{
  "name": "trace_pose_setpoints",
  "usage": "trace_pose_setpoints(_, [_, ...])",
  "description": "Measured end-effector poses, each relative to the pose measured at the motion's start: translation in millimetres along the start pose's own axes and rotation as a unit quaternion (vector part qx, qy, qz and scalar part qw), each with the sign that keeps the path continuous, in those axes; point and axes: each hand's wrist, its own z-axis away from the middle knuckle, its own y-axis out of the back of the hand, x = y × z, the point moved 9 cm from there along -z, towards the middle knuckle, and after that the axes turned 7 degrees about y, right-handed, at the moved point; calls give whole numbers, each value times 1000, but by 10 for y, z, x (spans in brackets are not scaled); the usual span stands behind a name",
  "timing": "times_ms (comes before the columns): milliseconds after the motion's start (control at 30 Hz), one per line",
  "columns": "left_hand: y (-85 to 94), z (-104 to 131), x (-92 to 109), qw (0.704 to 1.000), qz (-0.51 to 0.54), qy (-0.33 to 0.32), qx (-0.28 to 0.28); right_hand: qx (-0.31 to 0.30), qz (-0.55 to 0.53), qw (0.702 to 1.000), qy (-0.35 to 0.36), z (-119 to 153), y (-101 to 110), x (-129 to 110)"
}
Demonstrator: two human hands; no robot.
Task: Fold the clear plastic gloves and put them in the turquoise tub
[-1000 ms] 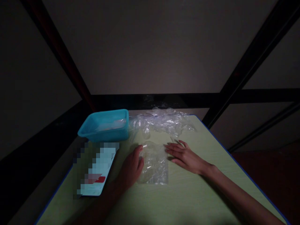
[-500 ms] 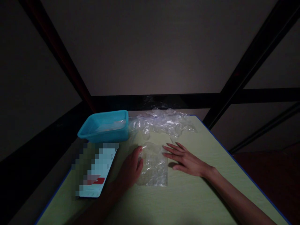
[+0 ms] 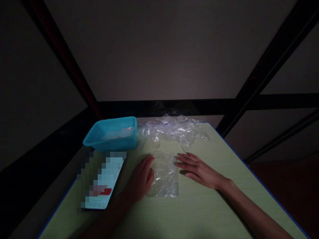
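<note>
Flanking clear plastic: left hand loosely curled, right hand palm-down

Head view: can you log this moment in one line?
left hand: at left side of clear plastic sheet | right hand: at right side | crumpled clear plastic: beyond sheet | turquoise basin: back left

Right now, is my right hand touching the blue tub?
Apart: the head view shows green tabletop and clear plastic between your right hand and the blue tub.
</note>
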Motion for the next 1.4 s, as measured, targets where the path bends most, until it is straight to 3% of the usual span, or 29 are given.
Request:
trace_pose_setpoints(167, [37, -13, -92, 997, 69, 39, 14, -44, 36, 998, 16, -19, -80, -100])
trace_pose_setpoints(433, [129, -38, -254, 977, 161, 119, 68, 103, 78, 981, 146, 33, 133, -513])
trace_pose_setpoints(633, [169, -38, -432, 947, 228, 199, 104, 81, 151, 966, 192, -4, -33, -829])
trace_pose_setpoints(833, [234, -76, -501, 932, 255, 232, 112, 74, 154, 964, 203, -1, -92, -864])
trace_pose_setpoints(1100, [170, -98, -155, 959, 236, 153, 17, 72, 181, 958, 211, -2, -96, -928])
trace_pose_setpoints(1300, [-7, -26, 150, 969, 224, 40, -94, 67, 171, 962, 201, -20, -112, -911])
trace_pose_setpoints(1400, [-113, 75, 332, 970, 154, -51, -179, 69, 171, 961, 207, -21, -109, -920])
